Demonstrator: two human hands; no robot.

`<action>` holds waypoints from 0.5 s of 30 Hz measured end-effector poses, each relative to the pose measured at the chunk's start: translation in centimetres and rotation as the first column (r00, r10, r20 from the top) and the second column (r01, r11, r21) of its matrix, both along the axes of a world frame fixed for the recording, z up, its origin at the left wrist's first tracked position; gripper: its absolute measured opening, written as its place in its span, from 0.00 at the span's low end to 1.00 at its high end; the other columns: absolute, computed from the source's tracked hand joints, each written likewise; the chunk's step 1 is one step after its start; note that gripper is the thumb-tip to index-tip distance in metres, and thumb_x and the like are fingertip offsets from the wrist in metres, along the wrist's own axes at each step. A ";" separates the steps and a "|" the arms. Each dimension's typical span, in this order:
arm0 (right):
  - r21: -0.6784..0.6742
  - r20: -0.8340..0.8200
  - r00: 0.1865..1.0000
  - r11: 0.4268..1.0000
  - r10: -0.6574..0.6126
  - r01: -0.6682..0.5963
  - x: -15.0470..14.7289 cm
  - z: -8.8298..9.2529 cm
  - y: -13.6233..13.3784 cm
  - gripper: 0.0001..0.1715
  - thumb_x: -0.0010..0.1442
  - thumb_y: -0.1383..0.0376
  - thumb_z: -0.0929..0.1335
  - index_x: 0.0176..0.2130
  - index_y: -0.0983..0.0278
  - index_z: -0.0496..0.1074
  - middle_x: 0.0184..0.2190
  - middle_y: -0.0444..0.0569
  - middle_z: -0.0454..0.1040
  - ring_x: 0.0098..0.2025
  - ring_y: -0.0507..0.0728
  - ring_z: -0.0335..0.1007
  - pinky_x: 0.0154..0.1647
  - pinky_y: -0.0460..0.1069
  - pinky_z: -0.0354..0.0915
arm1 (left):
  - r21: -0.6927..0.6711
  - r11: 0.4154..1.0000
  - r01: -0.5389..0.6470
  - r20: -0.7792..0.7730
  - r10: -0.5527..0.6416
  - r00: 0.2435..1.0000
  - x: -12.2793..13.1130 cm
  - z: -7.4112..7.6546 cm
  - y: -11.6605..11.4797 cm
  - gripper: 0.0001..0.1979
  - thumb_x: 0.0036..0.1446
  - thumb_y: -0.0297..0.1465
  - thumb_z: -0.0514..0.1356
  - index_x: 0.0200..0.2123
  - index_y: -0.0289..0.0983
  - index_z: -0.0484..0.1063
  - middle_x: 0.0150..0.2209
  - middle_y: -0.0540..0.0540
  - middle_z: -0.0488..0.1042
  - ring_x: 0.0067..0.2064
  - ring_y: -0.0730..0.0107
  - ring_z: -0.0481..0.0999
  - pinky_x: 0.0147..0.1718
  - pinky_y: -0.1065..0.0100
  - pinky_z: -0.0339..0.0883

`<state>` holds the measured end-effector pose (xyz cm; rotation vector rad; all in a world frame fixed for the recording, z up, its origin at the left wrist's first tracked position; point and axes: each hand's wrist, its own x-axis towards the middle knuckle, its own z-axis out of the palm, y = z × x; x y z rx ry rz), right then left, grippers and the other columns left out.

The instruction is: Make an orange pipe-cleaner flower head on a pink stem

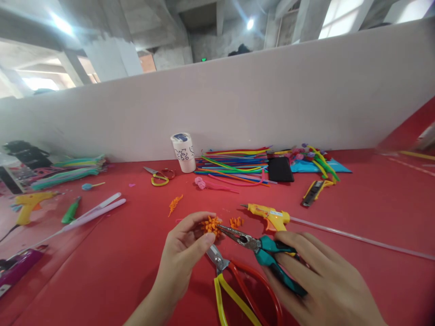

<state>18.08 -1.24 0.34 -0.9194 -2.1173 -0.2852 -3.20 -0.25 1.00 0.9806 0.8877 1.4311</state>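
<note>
My left hand (185, 251) pinches a small orange pipe-cleaner flower (211, 225) between thumb and fingers, just above the red table (102, 271). My right hand (316, 283) grips teal-handled needle-nose pliers (261, 253); their tips reach the orange flower. Red-and-yellow scissors (238, 290) lie on the table under both hands. A yellow glue gun (268, 215) rests just beyond the pliers, with small orange scraps (236, 222) beside it.
A white cup (183, 151), a pile of coloured pipe cleaners (234, 165), a black phone (280, 169), a utility knife (314, 191) and small scissors (159, 175) line the white partition (238, 99). At left lie another glue gun (29, 203), glue sticks (98, 208) and a green tool (70, 210).
</note>
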 end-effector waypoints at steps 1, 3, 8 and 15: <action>0.003 -0.001 1.000 1.000 -0.003 0.003 0.0 0.1 0.0 0.10 0.57 0.71 0.63 0.27 0.63 0.72 0.34 0.51 0.71 0.33 0.55 0.67 0.34 0.50 0.65 | -0.002 1.000 -0.005 -0.001 0.005 1.000 0.0 0.0 -0.1 0.10 0.48 0.25 0.65 0.36 0.39 0.78 0.33 0.48 0.79 0.34 0.71 0.78 0.35 0.73 0.72; 0.019 0.004 1.000 1.000 -0.012 0.012 -0.1 0.2 0.0 0.12 0.58 0.71 0.63 0.27 0.63 0.72 0.33 0.50 0.72 0.33 0.55 0.67 0.35 0.50 0.65 | -0.011 1.000 -0.011 -0.005 0.011 1.000 0.0 0.0 -0.2 0.10 0.47 0.25 0.65 0.36 0.39 0.78 0.33 0.47 0.79 0.33 0.70 0.78 0.35 0.72 0.72; 0.061 0.063 0.997 0.997 -0.045 0.041 -0.1 -0.3 0.1 0.13 0.60 0.70 0.62 0.30 0.63 0.74 0.34 0.50 0.74 0.35 0.56 0.69 0.39 0.51 0.65 | -0.014 1.000 0.000 -0.009 0.000 1.000 0.0 0.0 -0.2 0.10 0.47 0.26 0.65 0.36 0.40 0.78 0.33 0.47 0.79 0.33 0.70 0.78 0.35 0.71 0.72; 0.147 0.228 0.967 0.986 -0.114 0.082 0.3 -1.3 -0.2 0.17 0.63 0.69 0.59 0.30 0.63 0.75 0.36 0.52 0.75 0.37 0.58 0.70 0.38 0.54 0.62 | -0.027 1.000 0.000 0.029 0.001 1.000 0.1 0.2 -0.1 0.08 0.46 0.27 0.66 0.34 0.39 0.78 0.30 0.49 0.79 0.30 0.73 0.77 0.32 0.75 0.70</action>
